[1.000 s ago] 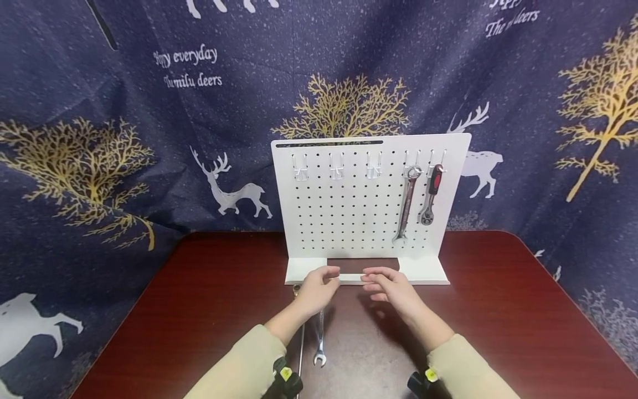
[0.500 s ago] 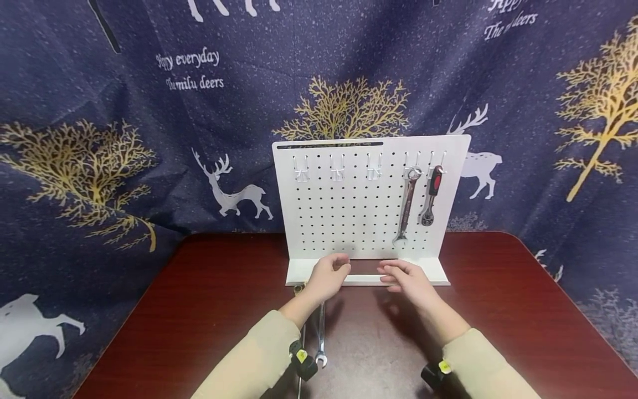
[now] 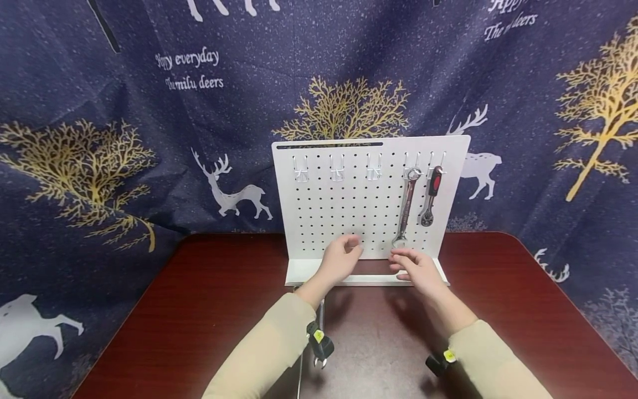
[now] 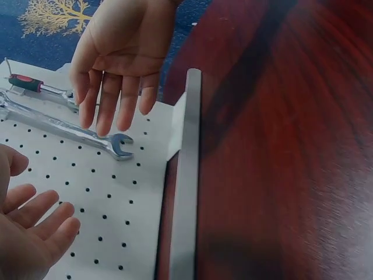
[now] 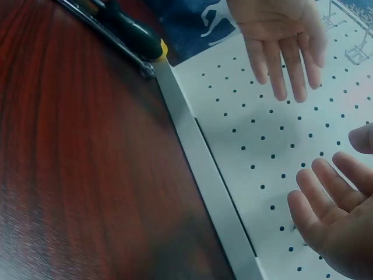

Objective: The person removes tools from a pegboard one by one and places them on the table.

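Note:
My left hand [image 3: 343, 257] hovers before the lower middle of a white pegboard [image 3: 329, 216], fingers loosely bent and holding nothing. To its right my right hand [image 3: 417, 269] hangs in the air, likewise holding nothing, its fingertips just below a hanging combination wrench [image 3: 406, 205]. Beside that wrench hangs a ratchet [image 3: 432, 194] with a red and black handle. The left wrist view has both palms over the board, with the hung wrench [image 4: 64, 128] behind the right fingers. A second wrench [image 3: 321, 313] lies on the table, partly hidden by my left arm.
Three bare wire hooks, one being the left hook [image 3: 301, 169], sit along the board's upper left. In the right wrist view, a screwdriver [image 5: 131, 32] with a dark green and yellow handle lies by the base. The red-brown table [image 3: 209, 310] spreads around; a patterned dark blue cloth [image 3: 239, 111] hangs behind.
Both hands have moved right and forward, rising toward the pegboard. My left forearm now covers more of the wrench on the table. The hanging tools have stayed put.

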`<state>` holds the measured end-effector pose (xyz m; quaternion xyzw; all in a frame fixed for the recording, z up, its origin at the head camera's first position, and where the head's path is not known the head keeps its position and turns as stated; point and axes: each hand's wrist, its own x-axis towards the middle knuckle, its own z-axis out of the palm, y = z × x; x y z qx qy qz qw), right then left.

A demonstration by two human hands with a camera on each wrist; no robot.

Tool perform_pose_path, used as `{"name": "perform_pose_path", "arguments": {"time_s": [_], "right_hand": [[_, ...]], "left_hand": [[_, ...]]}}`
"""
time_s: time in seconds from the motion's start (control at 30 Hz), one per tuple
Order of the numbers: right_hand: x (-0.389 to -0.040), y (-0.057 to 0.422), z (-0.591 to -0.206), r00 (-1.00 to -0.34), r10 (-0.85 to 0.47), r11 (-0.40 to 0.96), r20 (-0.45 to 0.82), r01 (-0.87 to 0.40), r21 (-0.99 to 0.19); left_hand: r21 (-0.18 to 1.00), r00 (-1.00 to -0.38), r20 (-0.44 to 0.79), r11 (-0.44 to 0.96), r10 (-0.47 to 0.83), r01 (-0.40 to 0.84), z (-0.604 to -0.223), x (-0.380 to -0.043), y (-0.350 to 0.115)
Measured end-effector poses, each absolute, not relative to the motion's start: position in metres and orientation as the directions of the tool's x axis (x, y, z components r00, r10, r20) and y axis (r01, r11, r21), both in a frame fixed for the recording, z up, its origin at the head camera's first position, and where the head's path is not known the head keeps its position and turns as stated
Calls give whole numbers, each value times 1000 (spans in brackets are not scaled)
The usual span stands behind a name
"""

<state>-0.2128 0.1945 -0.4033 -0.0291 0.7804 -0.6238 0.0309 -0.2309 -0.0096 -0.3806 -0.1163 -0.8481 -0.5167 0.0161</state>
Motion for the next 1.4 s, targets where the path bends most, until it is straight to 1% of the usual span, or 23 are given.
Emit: {"name": "perform_pose_path", "arguments": {"time_s": [0.37, 0.57, 0.8, 0.97, 1.17, 1.4], "right_hand": [[-223, 207, -389, -999, -12, 267, 42, -44, -963], [-229, 213, -385, -997, 18, 292, 68, -60, -954], [-235, 220, -380, -995, 38, 284, 95, -80, -956], [-240, 223, -376, -993, 45, 300, 112, -94, -949], [-246, 223, -371, -990, 39, 331, 135, -114, -937], [-250, 222, -363, -987, 32, 343, 155, -135, -930]], "left_hand": [[870, -966, 198, 423, 169, 252, -361, -243, 9], [886, -961, 216, 379, 170, 266, -350, -248, 17], [887, -955, 239, 361, 175, 288, -338, -255, 29], [879, -942, 275, 347, 194, 328, -331, -261, 41], [843, -918, 336, 368, 209, 392, -319, -268, 57], [803, -895, 402, 394, 194, 446, -303, -277, 74]]}}
